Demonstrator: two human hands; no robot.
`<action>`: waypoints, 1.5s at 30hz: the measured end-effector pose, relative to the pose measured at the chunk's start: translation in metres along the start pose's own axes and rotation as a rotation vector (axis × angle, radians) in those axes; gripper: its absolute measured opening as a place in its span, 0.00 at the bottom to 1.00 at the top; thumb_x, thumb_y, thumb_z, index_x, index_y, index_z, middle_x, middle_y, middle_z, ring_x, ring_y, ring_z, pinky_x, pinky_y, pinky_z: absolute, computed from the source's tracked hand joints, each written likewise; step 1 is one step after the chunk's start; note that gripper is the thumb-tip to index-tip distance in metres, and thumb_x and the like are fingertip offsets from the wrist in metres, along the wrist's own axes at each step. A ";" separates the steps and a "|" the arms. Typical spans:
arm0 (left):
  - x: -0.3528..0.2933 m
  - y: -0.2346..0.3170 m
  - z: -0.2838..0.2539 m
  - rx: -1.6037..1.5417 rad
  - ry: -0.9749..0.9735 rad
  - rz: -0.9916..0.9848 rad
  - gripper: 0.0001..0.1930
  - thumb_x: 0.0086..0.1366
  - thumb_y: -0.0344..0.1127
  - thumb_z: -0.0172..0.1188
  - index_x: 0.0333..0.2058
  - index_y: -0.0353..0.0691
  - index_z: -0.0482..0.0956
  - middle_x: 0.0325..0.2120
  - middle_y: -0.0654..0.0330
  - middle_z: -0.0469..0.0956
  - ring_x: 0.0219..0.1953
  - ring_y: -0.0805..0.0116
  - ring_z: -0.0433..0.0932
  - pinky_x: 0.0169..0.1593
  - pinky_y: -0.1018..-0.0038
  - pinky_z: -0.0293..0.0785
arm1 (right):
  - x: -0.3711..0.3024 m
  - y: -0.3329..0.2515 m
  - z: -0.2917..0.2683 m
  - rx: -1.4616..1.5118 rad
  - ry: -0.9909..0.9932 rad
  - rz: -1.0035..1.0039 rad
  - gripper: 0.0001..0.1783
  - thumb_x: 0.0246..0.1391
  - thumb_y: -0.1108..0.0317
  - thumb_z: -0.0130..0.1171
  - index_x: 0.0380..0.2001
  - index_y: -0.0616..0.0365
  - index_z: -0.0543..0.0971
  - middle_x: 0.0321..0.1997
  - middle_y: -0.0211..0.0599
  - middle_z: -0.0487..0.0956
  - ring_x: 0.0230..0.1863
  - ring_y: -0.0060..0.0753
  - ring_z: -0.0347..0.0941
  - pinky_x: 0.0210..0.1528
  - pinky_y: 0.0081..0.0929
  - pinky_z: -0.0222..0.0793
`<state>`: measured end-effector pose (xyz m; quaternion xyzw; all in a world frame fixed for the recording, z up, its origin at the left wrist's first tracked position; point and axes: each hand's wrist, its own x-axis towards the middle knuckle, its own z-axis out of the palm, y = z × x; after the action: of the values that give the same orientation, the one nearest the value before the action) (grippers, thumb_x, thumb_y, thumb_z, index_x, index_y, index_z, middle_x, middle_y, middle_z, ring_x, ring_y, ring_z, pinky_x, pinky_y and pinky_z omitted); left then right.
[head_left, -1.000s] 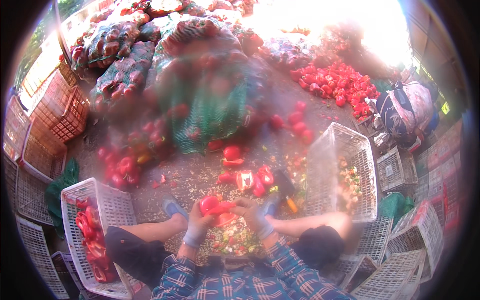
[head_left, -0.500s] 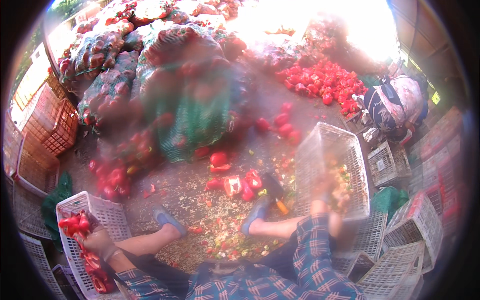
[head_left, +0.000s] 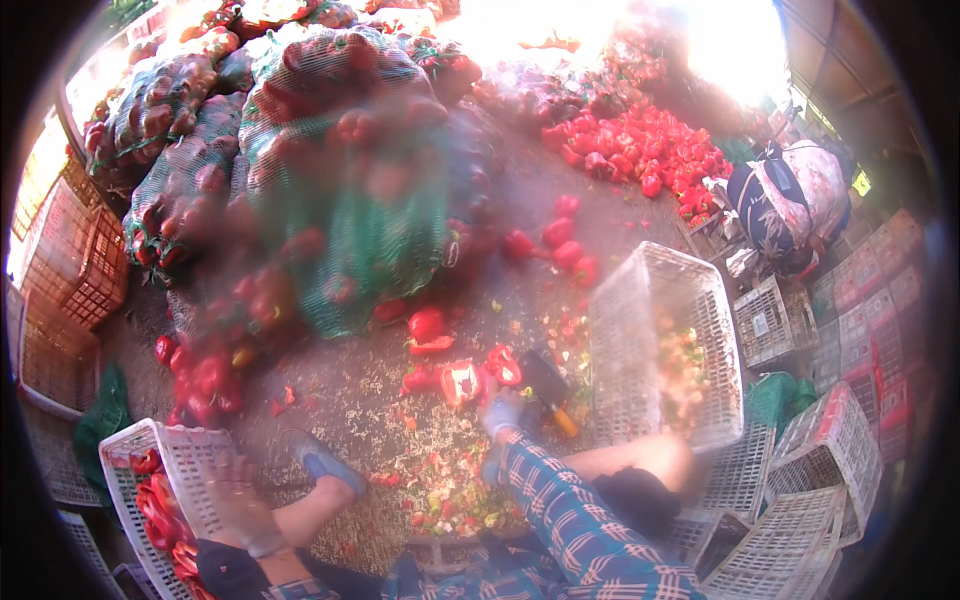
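My right hand [head_left: 502,412], in a pale glove, is down at the floor with its fingers closed around a red bell pepper [head_left: 488,385]. Beside it lie a cut pepper [head_left: 460,383] showing its pale inside and another red pepper piece [head_left: 504,364]. Just right of these rests a broad dark blade with an orange handle [head_left: 565,420]. My left hand [head_left: 240,507] is smeared by motion, its fingers apart and empty, beside the white crate [head_left: 205,470] at lower left. Red pepper pieces [head_left: 162,515] lie in that crate.
A white crate [head_left: 737,345] with pale scraps stands right of my right hand. Green mesh sacks of peppers [head_left: 385,210] rise ahead, near a loose pepper heap [head_left: 640,145]. Another person [head_left: 790,205] bends at far right. Seed scraps [head_left: 460,500] cover the floor between my feet.
My left hand has let go of red pepper pieces at the left crate and drawn back toward my knee. My right hand has swung from the right crate to the peppers on the floor.
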<state>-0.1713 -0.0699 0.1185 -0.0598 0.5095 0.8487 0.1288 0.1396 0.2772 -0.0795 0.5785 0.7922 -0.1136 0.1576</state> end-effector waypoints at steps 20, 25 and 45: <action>-0.090 -0.178 0.064 0.400 -0.664 -0.847 0.37 0.68 0.52 0.61 0.68 0.41 0.58 0.59 0.57 0.70 0.56 0.57 0.73 0.55 0.58 0.74 | -0.087 -0.016 0.032 1.978 -0.770 -0.484 0.28 0.65 0.63 0.54 0.66 0.58 0.66 0.59 0.36 0.77 0.57 0.31 0.75 0.59 0.34 0.74; -0.070 -0.204 0.025 0.041 -0.396 -0.899 0.16 0.69 0.35 0.56 0.53 0.37 0.73 0.43 0.54 0.81 0.45 0.56 0.82 0.51 0.57 0.80 | -0.129 -0.079 -0.035 1.557 -1.035 -0.236 0.24 0.64 0.57 0.57 0.59 0.58 0.74 0.51 0.36 0.81 0.52 0.28 0.77 0.55 0.30 0.73; -0.065 -0.211 -0.002 0.085 -0.164 -0.867 0.20 0.70 0.44 0.56 0.53 0.37 0.74 0.44 0.56 0.79 0.46 0.62 0.79 0.49 0.63 0.78 | -0.005 -0.078 -0.037 0.032 -0.126 -0.454 0.29 0.51 0.56 0.65 0.55 0.52 0.72 0.40 0.43 0.84 0.41 0.47 0.82 0.43 0.43 0.76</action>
<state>-0.0504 0.0130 -0.0462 -0.1952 0.4596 0.6965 0.5153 0.0628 0.2624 -0.0439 0.3797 0.8888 -0.1943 0.1679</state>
